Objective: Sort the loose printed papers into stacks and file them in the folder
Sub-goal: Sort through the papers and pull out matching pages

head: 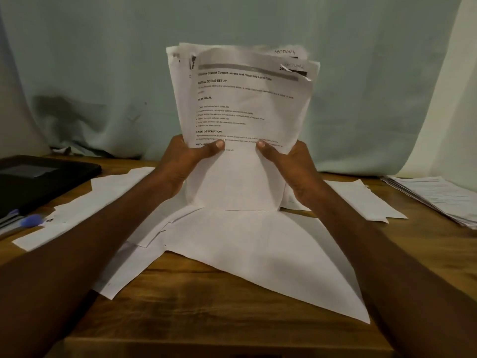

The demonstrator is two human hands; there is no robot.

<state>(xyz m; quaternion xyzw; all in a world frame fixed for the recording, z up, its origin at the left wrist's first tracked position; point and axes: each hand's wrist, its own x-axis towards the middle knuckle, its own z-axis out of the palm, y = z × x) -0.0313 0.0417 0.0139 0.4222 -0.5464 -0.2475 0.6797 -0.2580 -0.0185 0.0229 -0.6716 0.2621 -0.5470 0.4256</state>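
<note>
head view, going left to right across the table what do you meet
black folder → blue pen → left hand → bundle of printed papers held upright → right hand → stack of papers at the right edge

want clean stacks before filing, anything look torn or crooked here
Yes. The bundle of papers gripped by the left hand and right hand is uneven: sheets fan out at the top, and the upper right corner looks torn and ragged.

home desk, draped cloth backdrop
</note>
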